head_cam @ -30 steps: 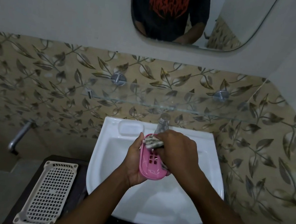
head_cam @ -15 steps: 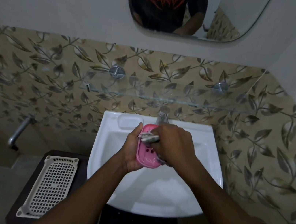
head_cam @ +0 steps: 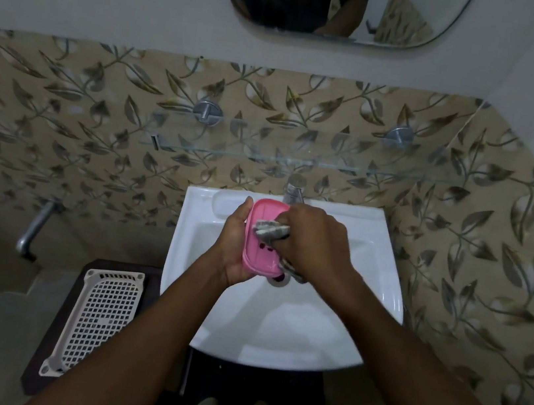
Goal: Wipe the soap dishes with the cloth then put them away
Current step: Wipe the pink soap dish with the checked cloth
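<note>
My left hand (head_cam: 233, 244) holds a pink soap dish (head_cam: 259, 256) upright over the white sink (head_cam: 381, 288), its slotted inner face turned right. My right hand (head_cam: 313, 244) is closed on a crumpled grey patterned cloth (head_cam: 270, 230) and presses it against the inside of the dish. A tail of the cloth hangs below that hand near the drain. A second, white soap dish (head_cam: 225, 203) lies on the sink's back left ledge, partly behind my left thumb.
A chrome tap (head_cam: 294, 191) stands at the sink's back centre. Above it runs a glass shelf (head_cam: 299, 162) on two metal brackets. A white perforated tray (head_cam: 97, 319) rests on a dark stand left of the sink. A metal pipe (head_cam: 34, 226) juts from the left wall.
The cloth has slid from the dish's top edge down towards its middle. Both hands and the dish sit a little higher in view as the camera tilted down.
</note>
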The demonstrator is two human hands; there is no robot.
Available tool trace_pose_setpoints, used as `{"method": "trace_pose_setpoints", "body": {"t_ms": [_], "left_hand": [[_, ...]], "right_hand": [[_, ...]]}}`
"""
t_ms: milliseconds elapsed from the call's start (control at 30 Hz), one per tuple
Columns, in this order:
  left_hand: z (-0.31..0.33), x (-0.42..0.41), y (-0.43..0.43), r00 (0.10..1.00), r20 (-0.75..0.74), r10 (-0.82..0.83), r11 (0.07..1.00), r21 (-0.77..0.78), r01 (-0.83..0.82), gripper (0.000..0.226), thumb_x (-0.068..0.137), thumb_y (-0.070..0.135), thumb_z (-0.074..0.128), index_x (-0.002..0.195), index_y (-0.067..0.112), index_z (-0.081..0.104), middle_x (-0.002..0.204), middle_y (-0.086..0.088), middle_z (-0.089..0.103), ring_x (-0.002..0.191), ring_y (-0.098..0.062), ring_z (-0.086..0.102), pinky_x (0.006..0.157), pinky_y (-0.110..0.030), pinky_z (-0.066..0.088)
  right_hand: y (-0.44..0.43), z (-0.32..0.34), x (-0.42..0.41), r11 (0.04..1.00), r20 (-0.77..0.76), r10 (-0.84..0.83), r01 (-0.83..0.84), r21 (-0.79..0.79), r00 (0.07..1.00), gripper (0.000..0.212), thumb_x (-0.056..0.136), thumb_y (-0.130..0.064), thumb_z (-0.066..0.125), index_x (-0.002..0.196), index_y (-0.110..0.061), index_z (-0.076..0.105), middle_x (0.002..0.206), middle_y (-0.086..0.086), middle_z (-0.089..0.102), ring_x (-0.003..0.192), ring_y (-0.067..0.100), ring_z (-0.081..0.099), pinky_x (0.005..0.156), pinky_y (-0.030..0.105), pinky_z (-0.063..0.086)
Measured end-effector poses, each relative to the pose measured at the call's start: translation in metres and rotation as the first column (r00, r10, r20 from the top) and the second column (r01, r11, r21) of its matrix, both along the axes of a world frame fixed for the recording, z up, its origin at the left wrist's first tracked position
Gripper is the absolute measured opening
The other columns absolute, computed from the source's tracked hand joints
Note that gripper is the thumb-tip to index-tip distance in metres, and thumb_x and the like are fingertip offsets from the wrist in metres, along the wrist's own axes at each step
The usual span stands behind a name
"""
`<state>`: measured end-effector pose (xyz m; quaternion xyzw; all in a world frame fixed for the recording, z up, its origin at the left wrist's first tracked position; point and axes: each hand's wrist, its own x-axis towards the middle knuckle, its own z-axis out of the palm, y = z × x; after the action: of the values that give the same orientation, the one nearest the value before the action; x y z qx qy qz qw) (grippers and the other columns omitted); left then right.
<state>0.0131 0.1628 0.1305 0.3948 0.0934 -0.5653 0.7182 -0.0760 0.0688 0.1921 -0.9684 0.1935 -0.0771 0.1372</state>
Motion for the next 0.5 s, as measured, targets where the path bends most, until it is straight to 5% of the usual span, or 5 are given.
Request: {"method": "trace_pose_setpoints", "body": {"t_ms": [133,267,500], "left_hand": [[-0.002,0.002,0.001,0.999,0.033,-0.01,1.0,0.015,0.009,0.072,0.088,0.069,0.039,0.109,0.005,0.067,0.092,-0.017,0.073,0.082,-0.03,0.07,0.084,-0.044,0.051],[-0.007,0.004,0.005,0.999,0.042,-0.017,0.998,0.063,0.014,0.073,0.084,0.07,0.046,0.097,0.003,0.071,0.088,-0.018,0.073,0.074,-0.031,0.072,0.078,-0.043,0.052],[-0.007,-0.004,0.003,0.996,0.088,-0.016,0.995,0.101,0.007,0.074,0.087,0.072,0.038,0.111,0.009,0.068,0.102,-0.017,0.071,0.093,-0.031,0.064,0.088,-0.047,0.05]], "right_hand": [[0.017,-0.01,-0.003,0.998,0.074,0.044,-0.048,0.049,0.996,0.019,0.079,-0.041,0.07,0.095,-0.03,0.073,0.097,-0.005,0.067,0.084,0.019,0.064,0.065,0.025,0.04],[0.02,-0.015,-0.016,0.978,0.015,0.147,-0.148,0.149,0.989,0.027,0.075,-0.046,0.075,0.097,-0.031,0.071,0.094,-0.008,0.064,0.083,0.02,0.064,0.062,0.025,0.038],[0.002,-0.01,-0.019,0.988,-0.102,0.076,-0.089,-0.125,0.992,0.029,0.071,-0.046,0.075,0.095,-0.029,0.071,0.094,-0.005,0.068,0.083,0.022,0.067,0.067,0.028,0.045]]}}
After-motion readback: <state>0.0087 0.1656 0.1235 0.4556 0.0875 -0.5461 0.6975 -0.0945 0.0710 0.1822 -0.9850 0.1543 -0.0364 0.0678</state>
